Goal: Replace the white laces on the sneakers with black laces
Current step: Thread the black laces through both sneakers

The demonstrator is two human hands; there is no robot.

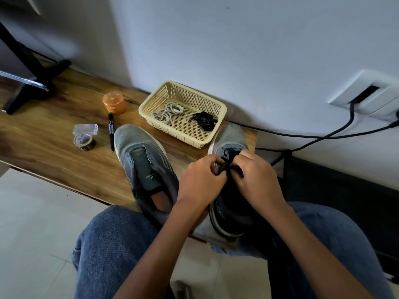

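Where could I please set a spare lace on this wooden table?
Bare wood lies left of the clear tape dispenser, before the black stand. It is crowded around the beige mesh basket and grey sneakers, where both hands work.

A home room: low wooden bench (54, 117) against a white wall, tiled floor (32, 223), wall socket (367, 93) with cables.

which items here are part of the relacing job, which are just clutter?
Job:
- right sneaker, black lace pinched by left hand and right hand
- left sneaker, unlaced
- basket holding white laces and spare black lace

Lying about:
- orange jar
- marker
- tape roll with clear box
- black stand
- cables
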